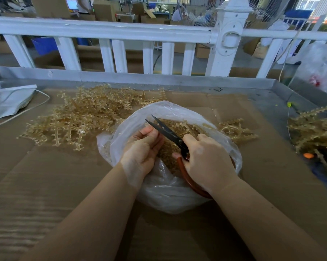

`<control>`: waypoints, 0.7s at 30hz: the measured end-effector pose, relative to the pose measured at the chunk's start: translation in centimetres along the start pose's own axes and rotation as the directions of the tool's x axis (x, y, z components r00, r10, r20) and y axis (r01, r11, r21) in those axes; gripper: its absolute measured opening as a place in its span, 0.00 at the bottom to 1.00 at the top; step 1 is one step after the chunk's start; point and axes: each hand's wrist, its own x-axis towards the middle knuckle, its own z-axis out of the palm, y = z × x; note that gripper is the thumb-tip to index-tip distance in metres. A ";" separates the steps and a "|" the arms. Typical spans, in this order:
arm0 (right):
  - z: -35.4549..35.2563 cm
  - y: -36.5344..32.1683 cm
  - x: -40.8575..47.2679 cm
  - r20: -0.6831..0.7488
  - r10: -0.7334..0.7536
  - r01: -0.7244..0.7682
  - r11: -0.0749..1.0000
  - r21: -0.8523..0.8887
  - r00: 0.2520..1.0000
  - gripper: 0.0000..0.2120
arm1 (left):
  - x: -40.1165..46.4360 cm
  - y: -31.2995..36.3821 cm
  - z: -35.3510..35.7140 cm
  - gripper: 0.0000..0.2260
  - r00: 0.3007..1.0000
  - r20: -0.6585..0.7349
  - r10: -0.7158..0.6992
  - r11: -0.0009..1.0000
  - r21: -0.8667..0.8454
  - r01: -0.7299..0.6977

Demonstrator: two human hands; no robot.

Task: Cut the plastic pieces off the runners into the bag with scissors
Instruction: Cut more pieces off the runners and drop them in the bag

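Your right hand [206, 159] grips the scissors [168, 132], blades parted toward 11 o'clock above the bag [159, 185], while your left hand [142, 146] curls round something hidden, so a careless snip could nick those fingers.

Lower loop of the scissors [170, 134] handle hidden under the right hand [206, 159]. Impossible to tell whether the left hand [143, 147] pinches anything. Right-hand pile of runners [313, 129] cut off by the edge. Far workshop blurred.
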 end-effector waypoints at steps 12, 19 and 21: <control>-0.1 0.2 0.0 -0.017 -0.024 0.024 1.000 -0.017 1.000 0.15 | 0.0 0.0 0.1 0.12 1.000 -0.022 0.011 1.000 -0.003 -0.011; -0.1 0.5 -0.1 -0.003 -0.025 0.025 0.999 -0.019 1.000 0.14 | 0.2 -0.3 0.2 0.12 0.999 -0.028 0.034 0.999 0.041 -0.033; 0.0 0.5 -0.1 0.005 -0.023 0.023 1.000 -0.014 1.000 0.15 | 0.2 -0.2 0.1 0.12 0.999 -0.032 0.039 0.998 0.051 -0.037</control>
